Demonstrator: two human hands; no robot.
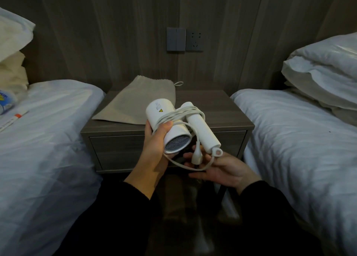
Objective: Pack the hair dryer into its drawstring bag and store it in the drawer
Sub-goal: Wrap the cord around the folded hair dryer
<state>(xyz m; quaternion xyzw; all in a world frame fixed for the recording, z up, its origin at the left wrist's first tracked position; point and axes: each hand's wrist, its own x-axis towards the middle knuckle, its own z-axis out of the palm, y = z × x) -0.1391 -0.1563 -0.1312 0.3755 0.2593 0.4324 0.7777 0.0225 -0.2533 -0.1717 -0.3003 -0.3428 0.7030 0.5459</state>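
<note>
A white hair dryer (164, 112) with its cord wound around body and folded handle hangs in front of the nightstand. My left hand (157, 145) grips its barrel, thumb pressed on the cord. My right hand (218, 168) is underneath, palm up, with the loose cord loop and the white plug (197, 155) resting on its fingers. The beige drawstring bag (139, 101) lies flat on the nightstand top, its cord loop at the far right corner. The drawer (119, 151) in the nightstand front is closed.
The grey wooden nightstand (228, 108) stands between two white beds (48, 139), each with pillows at the head. A tube and small items lie on the left bed. Wall switches and a socket (184, 39) are above the nightstand.
</note>
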